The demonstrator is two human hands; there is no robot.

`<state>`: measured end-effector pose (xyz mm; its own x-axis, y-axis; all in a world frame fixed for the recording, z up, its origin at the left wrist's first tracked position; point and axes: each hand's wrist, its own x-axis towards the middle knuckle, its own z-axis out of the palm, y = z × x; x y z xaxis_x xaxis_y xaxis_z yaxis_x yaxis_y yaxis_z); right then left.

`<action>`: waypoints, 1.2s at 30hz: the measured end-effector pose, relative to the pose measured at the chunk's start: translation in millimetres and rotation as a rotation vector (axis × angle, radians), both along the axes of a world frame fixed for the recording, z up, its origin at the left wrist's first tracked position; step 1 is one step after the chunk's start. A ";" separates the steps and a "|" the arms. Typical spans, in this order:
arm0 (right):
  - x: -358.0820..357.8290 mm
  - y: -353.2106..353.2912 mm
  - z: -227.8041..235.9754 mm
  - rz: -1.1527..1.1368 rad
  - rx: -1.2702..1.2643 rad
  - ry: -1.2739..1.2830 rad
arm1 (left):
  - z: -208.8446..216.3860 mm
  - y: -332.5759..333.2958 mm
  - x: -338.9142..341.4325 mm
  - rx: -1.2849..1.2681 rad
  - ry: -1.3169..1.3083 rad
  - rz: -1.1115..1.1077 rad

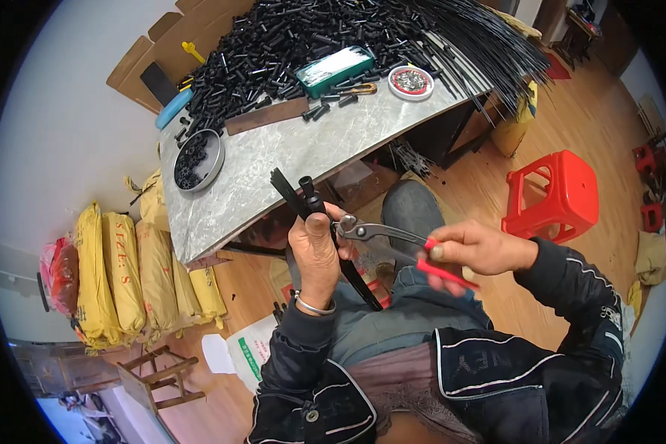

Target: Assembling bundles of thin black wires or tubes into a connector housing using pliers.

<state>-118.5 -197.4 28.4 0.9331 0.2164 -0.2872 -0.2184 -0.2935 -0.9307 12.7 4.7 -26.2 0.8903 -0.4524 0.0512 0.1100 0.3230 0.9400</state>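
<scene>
My left hand [316, 250] is closed around a bundle of thin black rods [285, 189], with the thumb uppermost. A short black tubular piece [308, 189] stands up beside the rods in the same grip, and the rods' lower ends come out below the hand toward my lap. My right hand [475, 255] grips the red handles of a pair of cutting pliers [381, 232]. Their metal jaws lie at the fingers of my left hand, against the bundle. Exactly what sits between the jaws is too small to make out.
On the grey table [251, 166] lie a heap of black tubular pieces [296, 44], long black rods [488, 44], a green box [336, 72], a round dish [411, 83] and a bowl [216, 159]. A red stool [570, 189] stands right; yellow sacks [122, 266] line the left.
</scene>
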 end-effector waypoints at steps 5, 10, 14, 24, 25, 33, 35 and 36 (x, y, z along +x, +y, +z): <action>-13.2 -6.3 -36.0 0.054 0.731 0.512 | -1.7 0.6 -2.0 -0.011 -0.065 -0.058; 10.0 -14.6 -10.2 0.247 -0.169 -0.136 | -3.0 2.8 1.1 -0.009 0.000 -0.021; 13.0 -11.9 9.5 0.106 -0.004 0.139 | -7.4 3.3 3.7 -0.031 -0.053 -0.029; 11.2 -12.3 -13.6 0.296 0.661 0.583 | -1.9 4.1 -6.2 -0.062 -0.041 -0.051; 16.8 -13.9 -2.3 0.354 0.208 0.452 | -0.7 4.0 -4.8 -0.062 -0.025 -0.055; 1.0 29.8 -20.3 -0.013 0.513 0.415 | -5.3 9.9 6.7 -0.105 -0.015 -0.103; -14.9 53.1 -35.6 -0.047 1.072 0.681 | -2.7 9.7 3.5 -0.045 -0.010 -0.029; -21.7 65.1 -49.3 0.009 1.375 0.713 | -5.3 10.0 3.4 -0.042 -0.012 -0.024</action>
<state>-140.2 -132.3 -20.8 0.6912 0.6821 -0.2388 -0.7218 0.6677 -0.1821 16.1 14.7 -31.6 0.8786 -0.4706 0.0808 0.1071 0.3592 0.9271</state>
